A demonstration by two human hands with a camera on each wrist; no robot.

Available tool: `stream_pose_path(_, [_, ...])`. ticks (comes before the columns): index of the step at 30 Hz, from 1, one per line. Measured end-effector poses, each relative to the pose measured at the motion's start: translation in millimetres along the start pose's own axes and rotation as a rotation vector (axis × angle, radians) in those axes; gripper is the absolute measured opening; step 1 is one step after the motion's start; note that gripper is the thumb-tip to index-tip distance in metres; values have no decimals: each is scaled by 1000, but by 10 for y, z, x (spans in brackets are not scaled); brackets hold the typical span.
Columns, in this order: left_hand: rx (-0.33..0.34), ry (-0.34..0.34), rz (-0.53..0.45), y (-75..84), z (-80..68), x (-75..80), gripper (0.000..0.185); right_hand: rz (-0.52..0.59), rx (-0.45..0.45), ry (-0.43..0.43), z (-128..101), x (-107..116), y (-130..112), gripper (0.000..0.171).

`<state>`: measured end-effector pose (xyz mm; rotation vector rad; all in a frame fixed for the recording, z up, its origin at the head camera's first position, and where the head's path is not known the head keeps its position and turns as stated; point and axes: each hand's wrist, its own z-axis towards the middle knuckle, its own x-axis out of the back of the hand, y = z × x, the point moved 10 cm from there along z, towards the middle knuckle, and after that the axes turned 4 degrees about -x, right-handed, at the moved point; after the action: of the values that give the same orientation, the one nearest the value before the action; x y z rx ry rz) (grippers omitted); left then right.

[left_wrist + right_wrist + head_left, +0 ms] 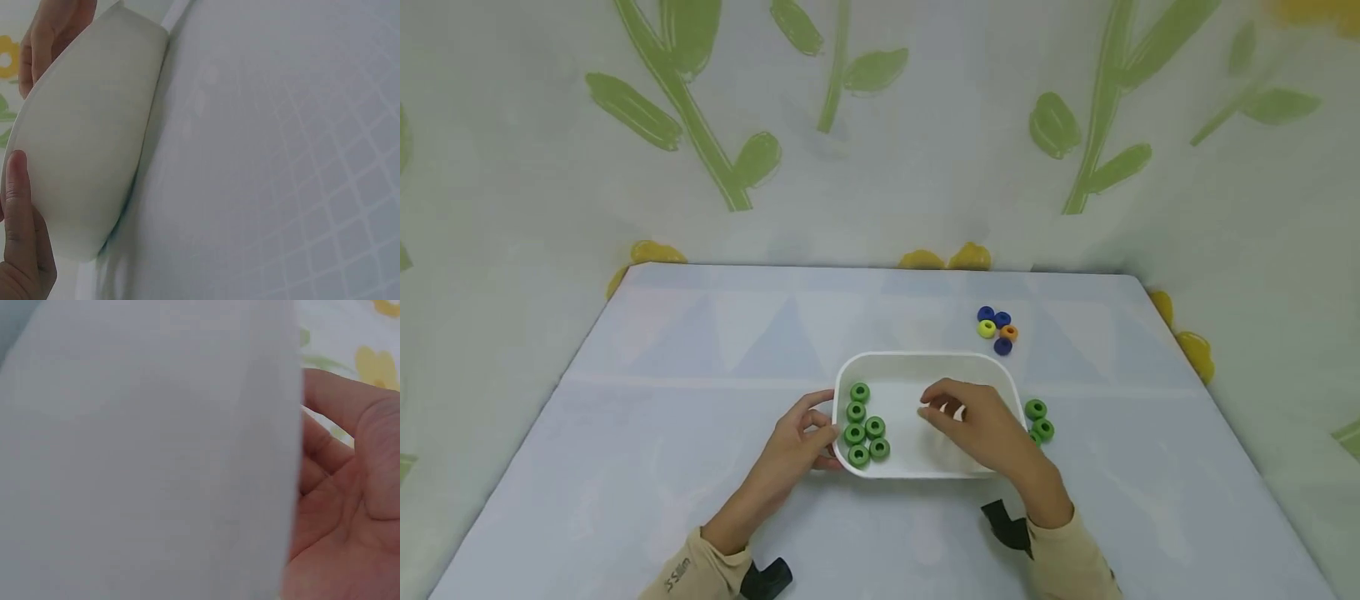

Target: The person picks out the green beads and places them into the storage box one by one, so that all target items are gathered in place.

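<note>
The sleeves (700,567) are sitting closest to me, at the near edge of the table (625,467), each wrist wearing a dark strap. The left hand (797,446) is gripping the white tray (925,362) at its left rim, fingers curling round the edge while the thumb is lying along the outer wall; the wrist view is showing that thumb (19,206) pressing against the tray's smooth side. The right hand (977,425) is hovering over the tray's right half, fingers loosely bent and holding nothing that I can see; its own wrist view is showing an open palm. The tray is resting near the middle of the table. Six green rings (865,425) are lying clustered in its left part, touching one another. More green rings (1039,421) are lying on the table just beside the tray's right wall. Farther back, a small mixed cluster (997,329) of blue, yellow and orange rings is sitting well apart from the tray.
</note>
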<state>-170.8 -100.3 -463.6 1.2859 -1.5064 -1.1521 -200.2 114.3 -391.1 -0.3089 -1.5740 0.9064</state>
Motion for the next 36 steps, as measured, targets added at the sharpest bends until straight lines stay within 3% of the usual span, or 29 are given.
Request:
stream_pose_path(9, [3,21,11,2,-9,-15,55,-3,-74,326,-235,731,299,11])
stream_pose_path(14, [4,15,8,10,-12,-16,55,-37,-187,416,-392,945,662,16])
stream_pose_path(20, [8,23,2,2,-15,-17,55,-65,-302,447,-568,1022,1106,19])
stream_pose_path(25, [3,26,5,0,-9,-14,55,-89,-420,392,-622,966,1376,29])
stream_pose_path(36, [-1,25,2,9,-20,-26,55,-55,-507,257,-624,828,1546,42])
